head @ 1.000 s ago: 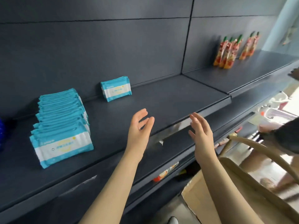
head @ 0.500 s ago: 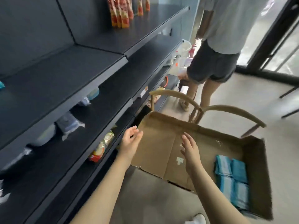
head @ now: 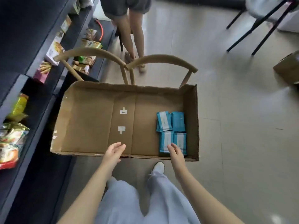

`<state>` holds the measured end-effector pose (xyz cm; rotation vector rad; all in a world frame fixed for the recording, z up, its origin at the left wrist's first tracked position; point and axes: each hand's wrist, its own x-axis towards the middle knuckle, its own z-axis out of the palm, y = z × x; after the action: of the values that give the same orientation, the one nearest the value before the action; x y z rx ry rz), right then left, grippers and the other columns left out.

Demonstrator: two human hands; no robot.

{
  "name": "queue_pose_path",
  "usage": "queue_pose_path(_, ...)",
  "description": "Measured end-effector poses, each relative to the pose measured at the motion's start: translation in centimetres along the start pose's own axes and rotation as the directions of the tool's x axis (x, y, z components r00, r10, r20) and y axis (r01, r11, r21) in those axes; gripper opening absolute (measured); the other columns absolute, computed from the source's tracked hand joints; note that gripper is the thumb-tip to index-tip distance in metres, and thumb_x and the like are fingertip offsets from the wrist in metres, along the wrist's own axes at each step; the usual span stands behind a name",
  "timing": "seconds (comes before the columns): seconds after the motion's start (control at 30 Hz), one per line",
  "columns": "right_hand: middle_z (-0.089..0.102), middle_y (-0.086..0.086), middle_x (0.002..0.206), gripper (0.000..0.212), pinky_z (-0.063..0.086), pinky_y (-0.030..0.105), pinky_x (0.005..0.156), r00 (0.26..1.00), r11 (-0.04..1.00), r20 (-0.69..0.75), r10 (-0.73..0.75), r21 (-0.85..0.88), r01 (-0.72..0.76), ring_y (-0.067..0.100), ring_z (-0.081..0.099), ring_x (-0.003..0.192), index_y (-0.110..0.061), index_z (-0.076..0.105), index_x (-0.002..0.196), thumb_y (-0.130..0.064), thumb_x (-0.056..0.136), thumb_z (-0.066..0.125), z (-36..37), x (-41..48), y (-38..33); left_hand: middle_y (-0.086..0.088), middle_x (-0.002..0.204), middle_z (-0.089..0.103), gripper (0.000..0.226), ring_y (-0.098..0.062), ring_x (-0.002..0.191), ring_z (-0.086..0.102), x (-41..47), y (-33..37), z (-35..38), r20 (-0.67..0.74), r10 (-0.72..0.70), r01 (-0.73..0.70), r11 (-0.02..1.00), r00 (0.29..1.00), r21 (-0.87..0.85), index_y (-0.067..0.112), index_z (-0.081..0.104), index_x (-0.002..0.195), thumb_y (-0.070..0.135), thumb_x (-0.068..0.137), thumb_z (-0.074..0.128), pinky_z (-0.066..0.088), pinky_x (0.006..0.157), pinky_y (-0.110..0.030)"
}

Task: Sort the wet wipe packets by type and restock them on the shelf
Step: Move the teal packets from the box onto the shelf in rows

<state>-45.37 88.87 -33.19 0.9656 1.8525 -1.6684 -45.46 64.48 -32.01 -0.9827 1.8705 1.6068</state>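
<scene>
A shallow cardboard box (head: 90, 120) rests on a wooden chair below me. Several blue-and-white wet wipe packets (head: 171, 131) lie in its right end, in two rows. My right hand (head: 175, 152) hovers with fingers apart just over the near packets, at the box's front edge; I cannot tell if it touches them. My left hand (head: 114, 152) is open over the bare box floor near the front edge, holding nothing. The dark shelf (head: 29, 65) runs along the left; its upper level with the stocked packets is out of view.
The chair's curved backrest (head: 126, 60) rises behind the box. Another person's legs (head: 134, 34) stand beyond it in the aisle. Snack packs (head: 11, 139) fill the lower shelves at left. Black chair legs (head: 258, 29) and another carton (head: 288, 68) stand at right.
My view has swung from the upper shelf down to the box. Both hands moved from the shelf edge to the box, the right one over the packets.
</scene>
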Motion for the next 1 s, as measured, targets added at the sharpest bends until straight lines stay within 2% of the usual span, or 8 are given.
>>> queue_pose_path(0.2,0.051,0.004,0.143,0.05,0.041,0.04,0.11,0.984,0.987,-0.1,0.149,0.071,-0.143,0.02,0.049,0.129,-0.016,0.043,0.146,-0.039,0.102,0.05,-4.2,6.5,1.8,0.0,0.132,0.054,0.046,-0.021,0.124,0.051,6.0,-0.1,5.7,0.085,-0.128,0.108,0.972,0.988,0.21,0.022,0.05,0.133,0.042,0.094,0.061,0.044,0.105,-0.038)
queue_pose_path(0.37,0.059,0.006,0.132,0.047,0.052,0.045,0.098,0.962,0.964,-0.145,0.23,0.166,-0.206,0.022,0.061,0.115,-0.018,0.046,0.142,-0.039,0.101,0.052,-6.0,14.1,1.6,0.0,0.134,0.055,0.048,-0.02,0.125,0.052,13.4,0.3,10.6,0.122,-0.181,0.133,0.936,0.976,0.326,0.022,0.05,0.135,0.044,0.094,0.06,0.044,0.107,-0.041)
queue_pose_path(0.5,0.058,0.005,0.133,0.049,0.052,0.036,0.092,0.96,0.972,-0.166,0.225,0.101,-0.21,0.017,0.06,0.112,-0.019,0.044,0.144,-0.041,0.101,0.05,-6.3,20.1,0.7,0.002,0.132,0.054,0.048,-0.019,0.124,0.051,19.5,1.4,14.3,0.167,-0.193,0.116,0.914,0.967,0.388,0.025,0.049,0.134,0.046,0.093,0.061,0.044,0.107,-0.043)
queue_pose_path(0.6,0.052,0.001,0.141,0.051,0.046,0.034,0.1,0.956,0.976,-0.202,0.214,0.074,-0.203,0.016,0.054,0.121,-0.021,0.041,0.148,-0.04,0.101,0.051,-5.8,23.8,-0.2,0.005,0.126,0.054,0.05,-0.017,0.121,0.052,23.8,2.7,17.1,0.194,-0.18,0.087,0.908,0.964,0.409,0.023,0.049,0.135,0.045,0.092,0.062,0.045,0.106,-0.042)
queue_pose_path(0.7,0.051,-0.002,0.138,0.054,0.041,0.026,0.094,0.961,0.983,-0.209,0.182,0.014,-0.183,0.01,0.051,0.116,-0.018,0.037,0.15,-0.037,0.101,0.052,-4.8,26.9,-1.1,0.005,0.12,0.058,0.046,-0.013,0.111,0.056,27.6,3.9,19.5,0.232,-0.155,0.052,0.916,0.96,0.398,0.019,0.052,0.131,0.041,0.092,0.065,0.047,0.1,-0.035)
queue_pose_path(0.83,0.045,0.005,0.148,0.069,0.04,0.039,0.111,0.944,0.967,-0.292,0.157,-0.15,-0.208,0.023,0.047,0.133,-0.016,0.036,0.151,-0.047,0.094,0.059,-3.2,29.9,-0.5,0.006,0.107,0.057,0.034,-0.012,0.097,0.056,30.2,4.8,21.4,0.215,-0.149,0.062,0.928,0.965,0.368,0.015,0.054,0.119,0.033,0.092,0.066,0.044,0.08,-0.028)
queue_pose_path(0.93,0.046,0.008,0.14,0.067,0.037,0.042,0.11,0.917,0.914,-0.377,0.128,-0.314,-0.256,0.028,0.043,0.132,-0.017,0.043,0.146,-0.048,0.09,0.064,-2.2,30.7,0.4,0.004,0.102,0.058,0.024,-0.012,0.09,0.056,30.9,4.3,21.6,0.171,-0.125,0.056,0.93,0.977,0.362,0.014,0.056,0.113,0.022,0.093,0.066,0.043,0.078,-0.028)
queue_pose_path(1.0,0.048,0.006,0.134,0.063,0.038,0.041,0.108,0.899,0.915,-0.422,0.118,-0.306,-0.264,0.028,0.043,0.128,-0.017,0.047,0.142,-0.044,0.088,0.068,-1.7,30.8,0.8,0.001,0.104,0.06,0.019,-0.014,0.091,0.058,31.2,3.5,21.4,0.142,-0.122,0.065,0.933,0.982,0.355,0.015,0.056,0.11,0.019,0.093,0.065,0.047,0.081,-0.03)
